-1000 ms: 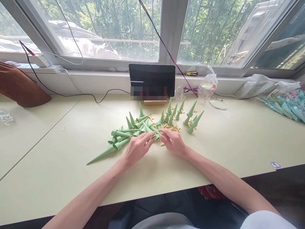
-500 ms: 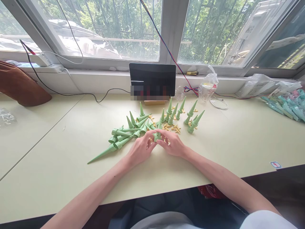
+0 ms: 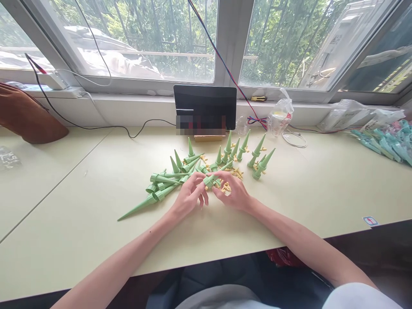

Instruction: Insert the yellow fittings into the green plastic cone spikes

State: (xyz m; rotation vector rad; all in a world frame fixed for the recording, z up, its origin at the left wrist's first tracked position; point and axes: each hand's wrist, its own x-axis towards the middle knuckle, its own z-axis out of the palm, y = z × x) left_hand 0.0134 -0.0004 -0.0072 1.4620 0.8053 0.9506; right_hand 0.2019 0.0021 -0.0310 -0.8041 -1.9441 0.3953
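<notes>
A green plastic plant watering spike (image 3: 210, 181) is held tilted above the table, its tip up and to the right. My left hand (image 3: 187, 196) pinches its wide base end between thumb and fingers. From the other side, my right hand (image 3: 235, 191) grips it with thumb and index finger curved around. Small yellow valves (image 3: 227, 187) lie just behind and below the fingers. A pile of green spikes (image 3: 165, 179) lies to the left of my hands. Several spikes with yellow valves fitted (image 3: 257, 153) stand upright at the right.
A dark tablet (image 3: 206, 101) leans at the back on a small cardboard stand (image 3: 209, 138). Bagged cup (image 3: 280, 120), coiled white cable (image 3: 294, 139) and teal packets (image 3: 386, 141) lie along the right back. A brown bag (image 3: 28, 116) sits at the far left.
The spike in my hands has gone from upright to tilted, its tip swinging right. My left fingers have shifted to its base, and more yellow valves show below it.
</notes>
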